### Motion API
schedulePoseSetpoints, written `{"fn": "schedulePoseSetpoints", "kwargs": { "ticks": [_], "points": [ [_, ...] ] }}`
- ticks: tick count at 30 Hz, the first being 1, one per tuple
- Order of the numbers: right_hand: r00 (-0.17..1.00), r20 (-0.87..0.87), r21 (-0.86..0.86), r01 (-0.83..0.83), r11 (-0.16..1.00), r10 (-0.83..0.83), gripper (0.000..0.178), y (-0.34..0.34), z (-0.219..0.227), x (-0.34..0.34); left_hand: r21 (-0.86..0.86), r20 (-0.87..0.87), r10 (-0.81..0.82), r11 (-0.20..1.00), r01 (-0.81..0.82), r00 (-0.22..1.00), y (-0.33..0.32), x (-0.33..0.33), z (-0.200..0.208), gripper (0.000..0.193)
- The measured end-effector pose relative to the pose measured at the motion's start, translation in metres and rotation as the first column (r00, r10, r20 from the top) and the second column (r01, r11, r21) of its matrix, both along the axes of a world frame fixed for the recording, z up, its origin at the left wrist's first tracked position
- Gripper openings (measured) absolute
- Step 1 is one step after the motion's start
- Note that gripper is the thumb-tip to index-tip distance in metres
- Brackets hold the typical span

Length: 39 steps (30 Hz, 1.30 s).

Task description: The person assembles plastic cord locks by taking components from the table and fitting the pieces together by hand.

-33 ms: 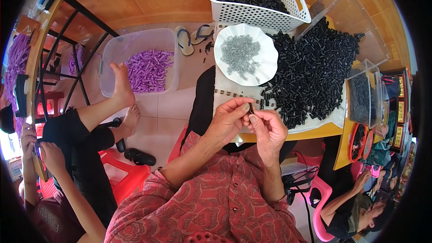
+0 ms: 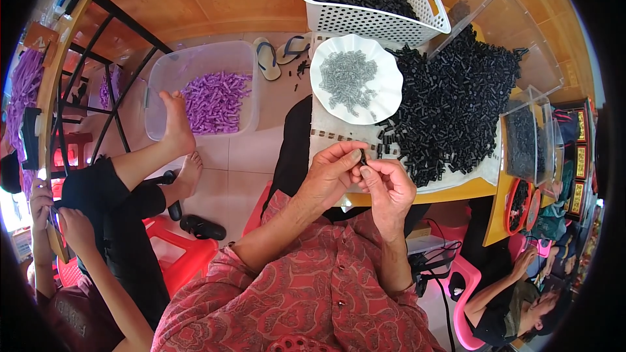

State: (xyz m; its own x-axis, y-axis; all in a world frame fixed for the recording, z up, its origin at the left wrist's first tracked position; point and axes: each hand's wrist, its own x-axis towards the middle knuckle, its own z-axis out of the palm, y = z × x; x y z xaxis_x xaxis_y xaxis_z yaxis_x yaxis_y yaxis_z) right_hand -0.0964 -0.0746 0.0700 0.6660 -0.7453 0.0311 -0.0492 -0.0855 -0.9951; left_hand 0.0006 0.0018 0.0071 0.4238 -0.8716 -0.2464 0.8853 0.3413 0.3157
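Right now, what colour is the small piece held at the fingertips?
The small piece is black, seen best in the head view.

Small black piece, partly covered

Your left hand and right hand met at the table's near edge, a piece between them. Before you, a plate sat by the left edge, a heap right of it, a basket behind at the far edge. Left, on the floor, stood a tub.
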Motion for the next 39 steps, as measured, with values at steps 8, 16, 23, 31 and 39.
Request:
{"fn": "schedulePoseSetpoints", "kwargs": {
  "ticks": [8,16,23,31,39],
  "points": [
    [0.998,0.059,0.074,-0.032,0.997,0.028,0.008,-0.001,-0.007,-0.004,0.018,-0.124,-0.022,1.0,0.025,0.992,-0.002,-0.002,-0.001,0.025],
    [0.998,0.063,0.061,0.001,0.998,-0.005,0.008,0.001,-0.011,-0.002,0.012,-0.09,-0.011,1.0,0.012,0.996,-0.001,-0.001,0.0,0.023],
    [0.998,0.038,0.045,0.048,0.998,-0.049,0.006,0.001,-0.012,-0.002,-0.002,-0.062,0.003,1.0,-0.003,0.998,-0.002,-0.003,-0.002,0.022],
    [0.997,-0.025,-0.212,0.072,0.975,-0.079,0.009,0.0,-0.018,-0.002,0.046,0.036,0.019,0.999,-0.02,0.999,-0.002,-0.004,-0.006,0.022],
    [0.995,-0.037,-0.327,0.072,0.942,-0.089,0.012,-0.002,-0.025,-0.001,0.054,0.039,0.017,0.998,-0.019,0.999,-0.002,-0.003,-0.005,0.022]
  ]
}}
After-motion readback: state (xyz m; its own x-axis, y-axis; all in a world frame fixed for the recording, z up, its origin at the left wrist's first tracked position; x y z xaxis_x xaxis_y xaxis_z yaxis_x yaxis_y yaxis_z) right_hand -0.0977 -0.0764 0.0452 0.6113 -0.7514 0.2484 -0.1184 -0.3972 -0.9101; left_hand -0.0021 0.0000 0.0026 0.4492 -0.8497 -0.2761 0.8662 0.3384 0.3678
